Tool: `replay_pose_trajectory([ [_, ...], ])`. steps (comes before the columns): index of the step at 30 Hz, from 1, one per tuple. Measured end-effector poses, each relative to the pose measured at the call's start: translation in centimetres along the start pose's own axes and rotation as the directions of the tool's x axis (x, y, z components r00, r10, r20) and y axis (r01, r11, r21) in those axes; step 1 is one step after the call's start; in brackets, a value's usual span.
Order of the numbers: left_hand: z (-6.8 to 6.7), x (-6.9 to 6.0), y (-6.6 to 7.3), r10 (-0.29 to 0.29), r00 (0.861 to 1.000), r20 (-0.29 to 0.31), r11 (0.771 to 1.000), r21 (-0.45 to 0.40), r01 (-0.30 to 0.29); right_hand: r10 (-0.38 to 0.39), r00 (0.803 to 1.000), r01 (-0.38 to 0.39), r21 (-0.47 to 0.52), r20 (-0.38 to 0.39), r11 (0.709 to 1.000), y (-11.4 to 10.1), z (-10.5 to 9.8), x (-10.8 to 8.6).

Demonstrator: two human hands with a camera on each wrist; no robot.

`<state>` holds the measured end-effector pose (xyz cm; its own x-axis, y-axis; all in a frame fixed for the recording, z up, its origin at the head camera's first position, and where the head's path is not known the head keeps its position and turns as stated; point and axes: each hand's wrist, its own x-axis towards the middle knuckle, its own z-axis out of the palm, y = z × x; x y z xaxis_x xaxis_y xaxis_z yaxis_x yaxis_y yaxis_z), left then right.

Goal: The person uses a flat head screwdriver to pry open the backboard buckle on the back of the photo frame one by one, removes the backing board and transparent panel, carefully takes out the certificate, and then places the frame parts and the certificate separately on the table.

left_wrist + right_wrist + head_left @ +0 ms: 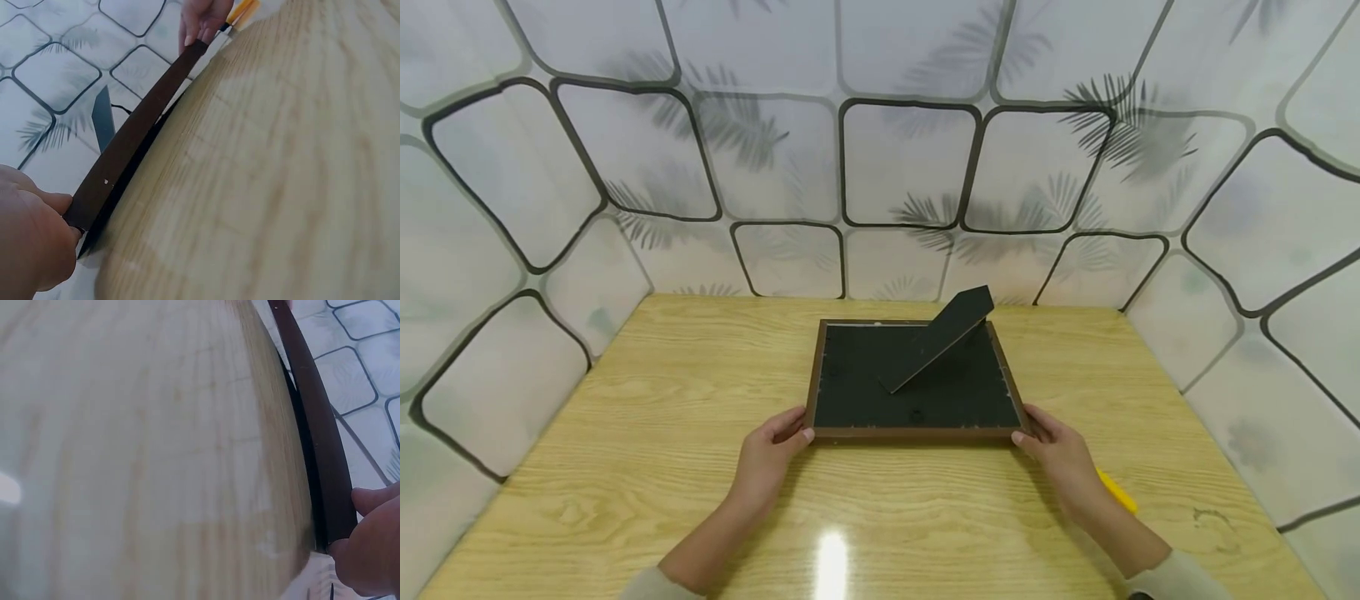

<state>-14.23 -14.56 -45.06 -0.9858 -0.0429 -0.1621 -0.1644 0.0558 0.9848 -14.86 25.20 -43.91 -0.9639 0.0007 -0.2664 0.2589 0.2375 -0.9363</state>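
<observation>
A picture frame (pixel 865 379) with a brown rim and black backing lies face down, its black easel stand (pixel 942 337) raised at a slant from the back. My left hand (pixel 769 454) grips the near left corner, thumb on the rim. At the near right corner my right hand (pixel 1060 458) holds the frame the same way. The left wrist view shows the brown edge of the picture frame (pixel 134 134) close to the tabletop, with a dark gap beneath. In the right wrist view, thumb and finger of the right hand (pixel 372 550) pinch the frame's end. The frame's front is hidden.
A yellow object (pixel 1117 492), partly hidden by the right forearm, lies on the wooden table (pixel 700 367). Its kind cannot be told. Patterned curtain-like walls (pixel 910 167) enclose the table at the back and both sides.
</observation>
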Motion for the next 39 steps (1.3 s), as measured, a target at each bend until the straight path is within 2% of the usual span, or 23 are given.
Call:
replay_pose_trajectory([
  [8, 0.2, 0.2, -0.3, -0.003, 1.000, 0.005, 1.000, -0.010, 0.004, -0.006, 1.000, 0.005, 0.027, 0.019, 1.000, 0.1, 0.2, 0.1],
  [18, 0.4, 0.2, -0.5, 0.001, 1.000, 0.005, 1.000, 0.013, -0.001, -0.017, 1.000, 0.017, 0.004, 0.008, 1.000, 0.3, 0.1, 0.2],
  [22, 0.1, 0.2, -0.3, 0.034, 0.999, 0.019, 0.994, 0.100, -0.036, -0.025, 0.999, 0.025, -0.023, 0.027, 0.999, 0.1, -0.1, 0.0],
  [26, -0.3, 0.7, 0.1, 0.085, 0.995, 0.050, 0.973, 0.213, -0.094, -0.036, 0.999, 0.038, -0.068, 0.034, 0.997, -0.3, -0.4, -0.1],
  [30, -0.5, 1.5, 0.3, 0.105, 0.991, 0.081, 0.952, 0.279, -0.124, -0.048, 0.998, 0.050, -0.104, 0.028, 0.993, -0.6, -0.7, -0.2],
  [39, -0.6, 3.6, 0.6, 0.119, 0.989, 0.084, 0.921, 0.363, -0.141, -0.041, 0.999, 0.044, -0.125, 0.029, 0.991, -0.3, -1.0, 0.1],
])
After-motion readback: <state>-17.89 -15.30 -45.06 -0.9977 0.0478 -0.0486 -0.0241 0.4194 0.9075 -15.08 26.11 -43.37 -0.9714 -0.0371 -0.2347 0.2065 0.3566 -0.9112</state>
